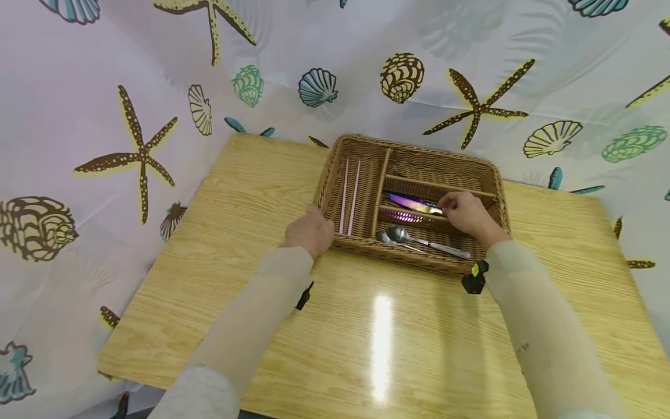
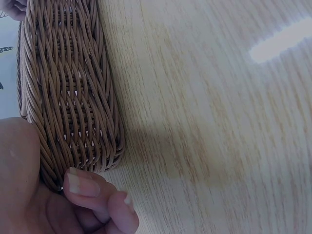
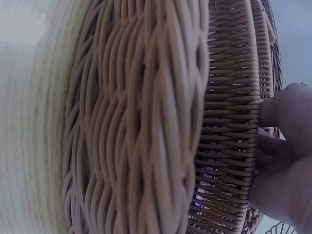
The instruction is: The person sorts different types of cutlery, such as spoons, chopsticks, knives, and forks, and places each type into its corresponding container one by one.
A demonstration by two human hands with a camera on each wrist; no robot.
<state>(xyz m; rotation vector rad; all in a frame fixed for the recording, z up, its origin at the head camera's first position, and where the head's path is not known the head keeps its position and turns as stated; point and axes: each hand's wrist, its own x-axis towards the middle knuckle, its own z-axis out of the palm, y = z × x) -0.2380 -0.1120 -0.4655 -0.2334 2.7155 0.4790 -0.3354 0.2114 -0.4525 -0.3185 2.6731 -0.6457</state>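
Observation:
A brown wicker cutlery basket sits at the back of the table. My left hand grips its front left corner; in the left wrist view curled fingertips show against the wicker. My right hand reaches into a middle compartment and pinches the handle end of a knife with a shiny purple-blue blade. Seen from the right wrist, the fingers bend over a woven divider, which hides the knife's handle. Two silver spoons lie in the front compartment, bowls to the left.
Two pink chopsticks lie side by side in the left compartment. Another woven divider runs behind the knife. A curtain with shells and starfish hangs behind the wooden table, whose surface shows a bright light reflection.

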